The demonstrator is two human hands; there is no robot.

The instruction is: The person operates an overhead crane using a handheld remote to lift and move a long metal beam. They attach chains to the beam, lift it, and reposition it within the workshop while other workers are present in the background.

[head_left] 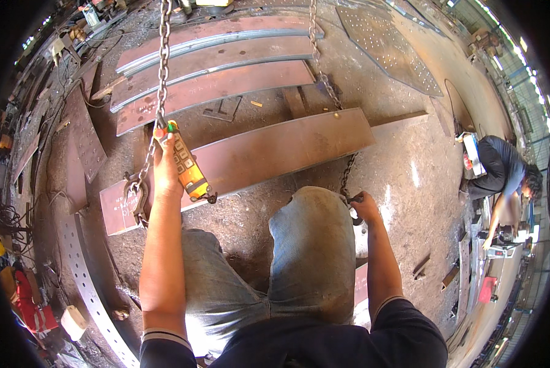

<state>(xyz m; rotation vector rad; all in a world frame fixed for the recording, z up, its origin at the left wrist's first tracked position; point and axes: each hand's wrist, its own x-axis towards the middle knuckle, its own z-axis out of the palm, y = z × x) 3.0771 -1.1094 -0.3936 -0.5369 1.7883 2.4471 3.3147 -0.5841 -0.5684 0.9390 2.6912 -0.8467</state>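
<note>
Left hand (166,168) wraps remote (188,164); right hand (365,208) grips chain (349,173). Best: steady tension, stay clear of plate (275,150) edge.

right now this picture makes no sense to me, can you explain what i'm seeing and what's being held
There is no robot: two bare hands work here, seen from a head-worn fisheye camera looking down, which bends straight edges. The left hand holds a yellow remote control. The right hand grips a dark fitting at a chain's lower end. Ahead is a long metal plate, with a clamp at its left end. Beyond lie more plates; scraps lie on the floor. A co-worker bends over at far right.
</note>
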